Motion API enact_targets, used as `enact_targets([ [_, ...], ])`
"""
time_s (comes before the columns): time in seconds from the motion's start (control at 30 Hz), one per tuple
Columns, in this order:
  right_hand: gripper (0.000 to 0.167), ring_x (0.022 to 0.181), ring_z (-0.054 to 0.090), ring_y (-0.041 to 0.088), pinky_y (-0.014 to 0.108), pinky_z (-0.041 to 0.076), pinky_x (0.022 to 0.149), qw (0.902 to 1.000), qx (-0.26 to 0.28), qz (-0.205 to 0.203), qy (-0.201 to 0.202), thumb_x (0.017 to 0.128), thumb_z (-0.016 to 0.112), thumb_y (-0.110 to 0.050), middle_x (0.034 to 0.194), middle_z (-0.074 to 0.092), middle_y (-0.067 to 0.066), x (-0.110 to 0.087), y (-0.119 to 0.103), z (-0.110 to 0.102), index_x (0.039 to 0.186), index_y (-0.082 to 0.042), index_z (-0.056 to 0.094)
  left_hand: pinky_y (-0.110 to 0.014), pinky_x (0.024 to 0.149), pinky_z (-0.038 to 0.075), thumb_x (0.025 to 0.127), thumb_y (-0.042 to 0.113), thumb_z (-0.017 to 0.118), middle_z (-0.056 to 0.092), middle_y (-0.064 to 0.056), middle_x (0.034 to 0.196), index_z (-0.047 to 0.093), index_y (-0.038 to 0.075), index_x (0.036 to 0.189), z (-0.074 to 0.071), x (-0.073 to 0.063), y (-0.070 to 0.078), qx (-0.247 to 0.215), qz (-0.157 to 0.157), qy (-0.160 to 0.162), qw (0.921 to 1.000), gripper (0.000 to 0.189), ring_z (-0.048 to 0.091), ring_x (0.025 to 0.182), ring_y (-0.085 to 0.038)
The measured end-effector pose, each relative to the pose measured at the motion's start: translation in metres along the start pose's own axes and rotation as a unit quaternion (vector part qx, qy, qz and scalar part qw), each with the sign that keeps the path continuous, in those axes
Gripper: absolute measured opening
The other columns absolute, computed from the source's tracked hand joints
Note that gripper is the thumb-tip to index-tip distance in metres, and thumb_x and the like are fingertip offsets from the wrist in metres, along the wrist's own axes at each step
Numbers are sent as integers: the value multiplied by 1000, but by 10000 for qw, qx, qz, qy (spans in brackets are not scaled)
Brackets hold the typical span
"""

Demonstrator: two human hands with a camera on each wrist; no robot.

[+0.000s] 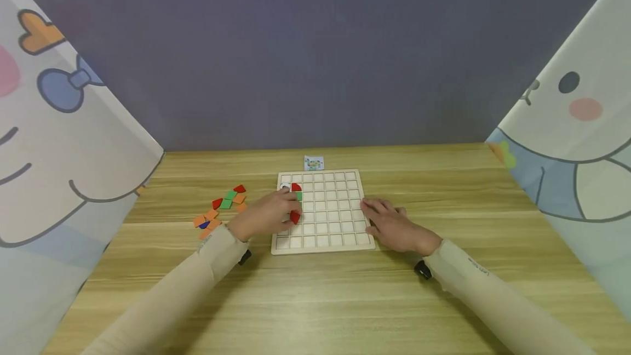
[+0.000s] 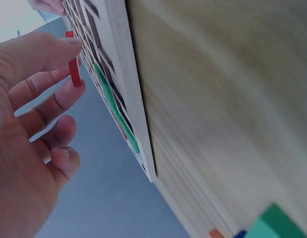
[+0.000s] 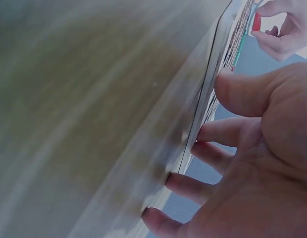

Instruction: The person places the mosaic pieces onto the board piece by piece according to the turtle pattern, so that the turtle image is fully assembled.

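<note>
My left hand is over the left columns of a wooden grid board. Its thumb and fingertips pinch a red quarter-round tile, held on edge above the squares. Beyond those fingers, another red tile and a green tile lie in the grid, along with a white tile with a dark mark. The left hand partly covers this area. My right hand rests at the board's right edge, fingers extended, with thumb and fingertips touching the rim and tabletop.
Left of the board, loose tiles lie scattered on the wooden table: orange tiles, green tiles, red tiles and a blue tile. A small picture card lies behind the board. A dark partition rises at the back.
</note>
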State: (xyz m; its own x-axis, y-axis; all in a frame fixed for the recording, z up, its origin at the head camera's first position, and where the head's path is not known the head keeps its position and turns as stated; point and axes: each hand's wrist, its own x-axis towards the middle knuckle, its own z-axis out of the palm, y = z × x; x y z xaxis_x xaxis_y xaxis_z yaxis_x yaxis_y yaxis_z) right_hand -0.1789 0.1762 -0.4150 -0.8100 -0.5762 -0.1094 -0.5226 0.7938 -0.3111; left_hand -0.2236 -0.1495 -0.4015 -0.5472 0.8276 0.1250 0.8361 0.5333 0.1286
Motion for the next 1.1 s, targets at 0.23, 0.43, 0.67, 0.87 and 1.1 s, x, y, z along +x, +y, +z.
enact_targets([
  [0.23, 60, 136, 19, 36, 62, 29, 89, 10000, -4, -21, 21, 99, 50, -23, 151, 22, 14, 1, 1, 1, 148, 2, 24, -32, 88, 41, 76, 8, 76, 56, 1, 84, 66, 12, 85, 2, 4, 1, 146, -40, 9, 9999, 14, 50, 82, -15],
  [0.43, 60, 135, 20, 36, 62, 30, 89, 10000, -11, -37, 54, 99, 50, -23, 151, 22, 15, 1, 2, 2, 147, 2, 25, -35, 92, 42, 76, 6, 78, 60, 2, 87, 68, 12, 88, 3, 4, 1, -48, -89, -29, 9999, 16, 54, 86, -17],
  [0.67, 60, 136, 19, 36, 62, 29, 89, 10000, 38, -23, 40, 99, 50, -23, 152, 22, 14, 1, 3, 2, 148, 1, 24, -28, 75, 43, 77, 5, 77, 57, 5, 78, 64, 13, 80, 5, 5, 2, -196, 68, 88, 9997, 15, 48, 76, -14],
  [0.87, 60, 136, 19, 35, 59, 30, 88, 10000, 47, -46, 32, 100, 49, -25, 152, 21, 13, 2, 3, 2, 148, 0, 24, -32, 83, 43, 79, 3, 74, 59, 5, 76, 61, 13, 77, 5, 7, 3, -231, -174, -50, 9996, 17, 48, 73, -12],
  [1.1, 60, 135, 19, 36, 61, 30, 88, 10000, 27, -29, 31, 99, 50, -23, 152, 22, 15, 3, 3, 2, 148, 1, 24, -32, 85, 41, 79, 4, 74, 63, 6, 84, 67, 14, 87, 7, 9, 4, -216, -97, -22, 9997, 15, 51, 81, -14],
])
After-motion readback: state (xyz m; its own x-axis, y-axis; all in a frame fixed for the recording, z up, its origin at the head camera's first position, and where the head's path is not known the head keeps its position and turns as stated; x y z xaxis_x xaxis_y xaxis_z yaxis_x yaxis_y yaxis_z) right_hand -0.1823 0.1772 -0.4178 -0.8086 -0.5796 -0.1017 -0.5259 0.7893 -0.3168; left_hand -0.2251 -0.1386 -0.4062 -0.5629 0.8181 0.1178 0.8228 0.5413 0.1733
